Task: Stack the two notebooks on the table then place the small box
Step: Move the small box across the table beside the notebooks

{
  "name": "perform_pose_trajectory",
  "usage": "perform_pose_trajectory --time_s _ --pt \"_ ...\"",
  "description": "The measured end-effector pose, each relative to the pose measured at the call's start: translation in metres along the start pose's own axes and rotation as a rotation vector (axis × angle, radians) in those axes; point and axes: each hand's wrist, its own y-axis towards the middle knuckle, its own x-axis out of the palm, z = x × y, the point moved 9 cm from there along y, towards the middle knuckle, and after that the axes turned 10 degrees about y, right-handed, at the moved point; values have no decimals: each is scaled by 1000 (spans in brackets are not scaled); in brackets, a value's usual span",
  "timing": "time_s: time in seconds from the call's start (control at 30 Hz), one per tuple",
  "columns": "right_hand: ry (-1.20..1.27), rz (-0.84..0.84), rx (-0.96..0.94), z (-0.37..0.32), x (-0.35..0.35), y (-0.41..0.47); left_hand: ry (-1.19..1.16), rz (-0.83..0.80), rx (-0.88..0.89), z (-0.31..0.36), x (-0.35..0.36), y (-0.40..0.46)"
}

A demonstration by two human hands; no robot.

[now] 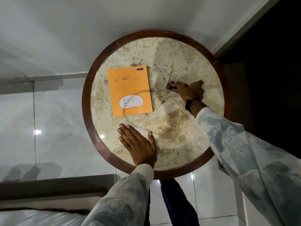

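An orange notebook (pixel 130 91) lies flat on the left half of the round marble table (pixel 164 46), a white label oval on its cover; a second edge along its right side suggests another notebook beneath it. My left hand (pixel 137 145) rests palm down on the table near the front edge, just below the notebook, fingers spread and holding nothing. My right hand (pixel 191 91) reaches to the table's right side and has its fingers closed on a small box (pixel 173 84) with a dark printed face, which is tilted. The hand hides part of the box.
The table has a dark wooden rim (pixel 88 115). White glossy floor tiles (pixel 48 119) lie to the left, a dark wooden panel (pixel 268 70) stands to the right, and a bed edge (pixel 40 201) sits at the lower left. My legs are below the table.
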Motion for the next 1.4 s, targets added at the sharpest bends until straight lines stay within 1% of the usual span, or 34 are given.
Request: perform_pose_trajectory --time_s 0.13,0.23,0.33,0.4,0.57,0.67,0.73,0.83,1.03,1.2,1.4 --pt "-75 -57 -122 -23 -1 14 4 9 -3 0 0 0" --pt "-87 -33 -220 -39 -2 15 10 23 -4 0 -1 0" --pt "-58 0 -195 -35 3 10 2 24 -1 1 -1 0" --pt "-110 8 -185 -30 7 9 3 25 1 1 -1 -1" --pt "-140 -48 -278 -36 11 6 5 34 -1 1 -2 -1" --pt "-114 -74 -358 -37 9 -1 5 38 1 1 -2 -1" --pt "-55 -88 -380 -36 9 -5 6 34 0 1 -1 0" --pt "154 -108 -308 -33 11 -5 8 36 -2 0 0 0" --pt "410 -202 -33 -15 17 2 11 45 -5 -1 1 0" --pt "623 -347 164 -9 18 -4 12 43 -4 -1 2 0" --pt "678 -525 276 -6 23 -18 16 43 0 -1 2 -1"
